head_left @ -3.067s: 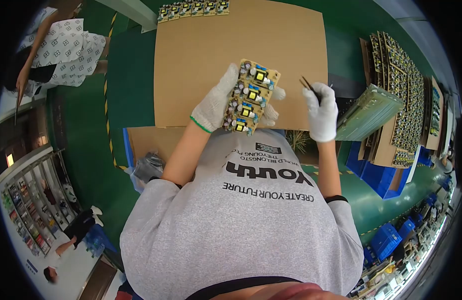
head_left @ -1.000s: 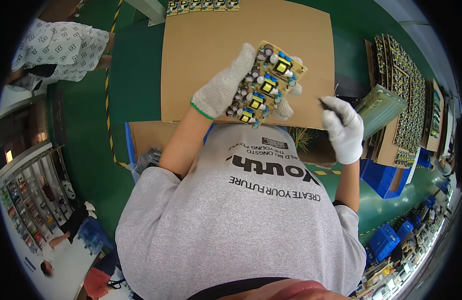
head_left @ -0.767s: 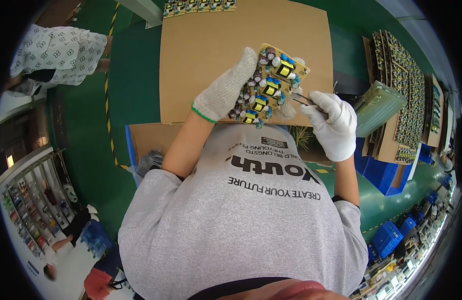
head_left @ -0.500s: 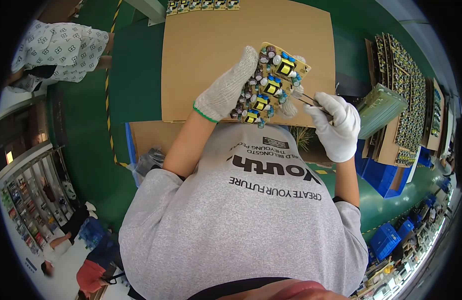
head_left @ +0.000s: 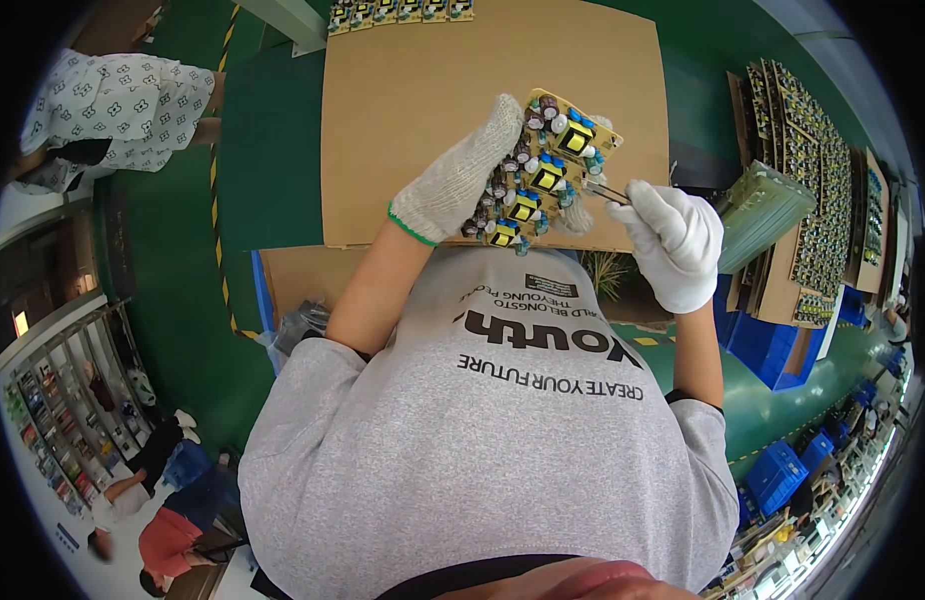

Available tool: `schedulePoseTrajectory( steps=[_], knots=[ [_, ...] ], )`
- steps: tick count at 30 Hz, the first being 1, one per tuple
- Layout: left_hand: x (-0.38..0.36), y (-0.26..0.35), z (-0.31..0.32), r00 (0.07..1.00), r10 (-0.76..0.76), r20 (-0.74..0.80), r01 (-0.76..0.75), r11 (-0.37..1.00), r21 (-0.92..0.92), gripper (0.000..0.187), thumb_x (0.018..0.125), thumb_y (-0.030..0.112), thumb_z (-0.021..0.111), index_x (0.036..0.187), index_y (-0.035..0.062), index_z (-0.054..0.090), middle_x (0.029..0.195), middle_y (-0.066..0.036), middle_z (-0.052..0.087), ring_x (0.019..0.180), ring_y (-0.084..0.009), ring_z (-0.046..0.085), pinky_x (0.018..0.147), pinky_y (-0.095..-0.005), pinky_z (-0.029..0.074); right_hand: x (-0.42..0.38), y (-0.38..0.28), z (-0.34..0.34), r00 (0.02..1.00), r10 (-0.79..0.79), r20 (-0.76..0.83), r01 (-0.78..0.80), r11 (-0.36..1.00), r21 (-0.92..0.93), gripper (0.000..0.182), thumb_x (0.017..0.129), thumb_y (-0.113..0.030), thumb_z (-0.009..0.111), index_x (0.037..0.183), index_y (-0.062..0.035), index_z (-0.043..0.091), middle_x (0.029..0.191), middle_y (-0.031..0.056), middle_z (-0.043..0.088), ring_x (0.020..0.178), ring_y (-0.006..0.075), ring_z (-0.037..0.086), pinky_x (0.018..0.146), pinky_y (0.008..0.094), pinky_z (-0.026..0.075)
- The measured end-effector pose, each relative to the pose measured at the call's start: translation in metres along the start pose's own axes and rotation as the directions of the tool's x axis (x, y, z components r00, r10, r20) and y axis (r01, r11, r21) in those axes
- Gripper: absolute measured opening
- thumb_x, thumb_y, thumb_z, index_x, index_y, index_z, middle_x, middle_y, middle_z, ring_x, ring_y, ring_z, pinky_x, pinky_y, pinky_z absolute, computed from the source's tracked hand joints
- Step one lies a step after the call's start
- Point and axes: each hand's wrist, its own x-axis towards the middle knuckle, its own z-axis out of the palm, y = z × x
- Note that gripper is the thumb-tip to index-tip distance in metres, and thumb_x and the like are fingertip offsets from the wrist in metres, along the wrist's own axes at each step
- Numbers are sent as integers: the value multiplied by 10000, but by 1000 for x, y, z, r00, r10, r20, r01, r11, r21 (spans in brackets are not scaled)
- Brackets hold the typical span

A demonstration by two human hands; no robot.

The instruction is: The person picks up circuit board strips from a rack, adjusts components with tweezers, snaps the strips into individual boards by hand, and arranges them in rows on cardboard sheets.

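Observation:
My left hand (head_left: 461, 172), in a knitted glove with a green cuff, is closed round a panel of circuit boards (head_left: 543, 172). The panel is tilted and carries yellow transformers, blue parts and round capacitors; some gloved fingers show beyond its right edge. In a white glove, my right hand (head_left: 673, 232) pinches metal tweezers (head_left: 611, 193). The tweezer tips lie close to the panel's right edge; whether they touch a part is too small to tell. Under both hands lies a brown cardboard sheet (head_left: 403, 90).
Small circuit boards (head_left: 403, 12) stand in a row at the cardboard's far edge. At the right are stacked board panels (head_left: 818, 190), a greenish bundle (head_left: 768, 215) and a blue bin (head_left: 773, 350). A person in a patterned garment (head_left: 133, 105) is at the left; other people are farther back.
My right hand has shifted slightly, and the tweezers have turned a little. The panel in my left hand has barely moved. People at the lower left have moved.

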Motion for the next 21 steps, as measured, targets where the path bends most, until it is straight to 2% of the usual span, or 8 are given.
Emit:
schedulePoseTrajectory(
  steps=[8, 12, 13, 15, 16, 17, 19, 21],
  knots=[
    [0, -1, -7, 999, -17, -35, 19, 998, 65, 697, 931, 598, 279, 1281, 29, 476, 1074, -121, 637, 848, -162, 664, 666, -277, 581, -2, -1, 2, 1000, 15, 23, -13, 997, -81, 346, 675, -30, 769, 981, -66, 612, 709, 87, 620, 550, 243, 575, 486, 307, 444],
    [-4, 5, -7, 997, -80, -20, 82, 992, 91, 669, 942, 575, 290, 1259, 24, 498, 1049, -114, 645, 817, -150, 662, 641, -270, 576, -1, 5, 5, 996, 18, 84, -16, 1000, -22, 257, 709, -92, 764, 911, -46, 613, 680, 66, 618, 543, 184, 573, 473, 287, 429],
    [-4, 3, -9, 998, -62, -24, 64, 992, 111, 662, 944, 569, 293, 1252, 22, 503, 1039, -112, 647, 806, -147, 662, 634, -268, 574, -1, 6, 4, 949, 252, 190, -285, 942, 177, 227, 724, -114, 760, 878, -42, 610, 670, 56, 614, 538, 157, 562, 469, 274, 419],
    [-2, -2, -12, 999, -27, -30, 31, 988, 152, 647, 949, 556, 301, 1240, 18, 512, 1018, -107, 653, 785, -142, 661, 620, -264, 571, 0, 10, 3, 668, 553, 499, -744, 519, 421, 201, 755, -158, 751, 812, -34, 604, 651, 37, 608, 529, 103, 541, 461, 247, 398],
    [-3, -1, -11, 999, -30, -26, 34, 988, 153, 647, 949, 556, 301, 1240, 18, 512, 1018, -107, 653, 785, -142, 661, 620, -264, 571, 3, 12, 2, 666, 556, 496, -745, 517, 421, 201, 755, -158, 751, 812, -34, 604, 651, 37, 608, 529, 103, 541, 461, 247, 398],
    [-3, 0, -10, 999, -42, -28, 45, 988, 150, 647, 949, 556, 303, 1242, 17, 511, 1018, -109, 652, 782, -142, 661, 621, -266, 571, 10, 16, -1, 522, 546, 656, -852, 298, 429, 189, 775, -158, 738, 785, -29, 601, 628, 28, 593, 521, 82, 524, 459, 236, 392],
    [-4, 3, -8, 997, -64, -34, 68, 988, 141, 648, 949, 555, 305, 1246, 16, 508, 1017, -112, 651, 777, -142, 661, 622, -271, 571, 22, 20, -8, 224, 366, 903, -942, -156, 297, 201, 816, -159, 712, 731, -19, 596, 581, 11, 562, 504, 40, 490, 456, 214, 378],
    [-2, 4, -7, 997, -81, 4, 80, 989, 126, 652, 949, 556, 301, 1252, 14, 502, 1026, -122, 647, 777, -154, 663, 625, -277, 573, 29, 14, -14, 207, 440, 874, -958, -92, 273, 209, 812, -171, 716, 729, -18, 599, 573, 10, 555, 502, 39, 486, 455, 207, 371]
  ],
)
